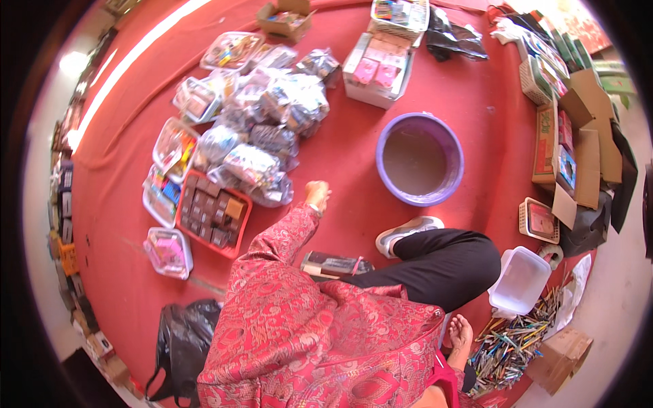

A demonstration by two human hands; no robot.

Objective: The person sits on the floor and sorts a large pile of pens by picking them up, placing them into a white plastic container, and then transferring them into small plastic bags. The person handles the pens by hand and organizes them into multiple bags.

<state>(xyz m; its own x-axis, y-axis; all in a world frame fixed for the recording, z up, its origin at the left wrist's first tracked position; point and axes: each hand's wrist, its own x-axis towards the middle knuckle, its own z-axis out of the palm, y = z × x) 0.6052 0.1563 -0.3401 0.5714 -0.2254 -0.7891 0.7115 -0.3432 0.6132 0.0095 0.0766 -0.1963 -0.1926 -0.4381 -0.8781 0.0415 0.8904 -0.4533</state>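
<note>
Pen pile: located on the red floor covering at the person's right side, spread loosely in mixed colours and directions. The right hand is positioned just beside the pile's left edge, palm turned up, fingers loosely bent and parted from one another. The left hand is extended forward with its fingers curled inward; whether anything is pinched between them cannot be told.

Nearest the left hand is a heap of clear plastic bags with mixed contents. Adjoining the heap, an orange-red tray carries dark brown small boxes in rows, with one lighter orange-brown box among them. Small plastic baskets stand along the heap's left side.

A round purple tub stands forward of the person's bent knee; its interior is grey-brown, and whether this is liquid cannot be told. A dark oblong package with a pink band lies beside the thigh. A white plastic container sits at the far edge of the pen pile, and a small cardboard box stands at its right. A black plastic bag rests at the lower left.
</note>
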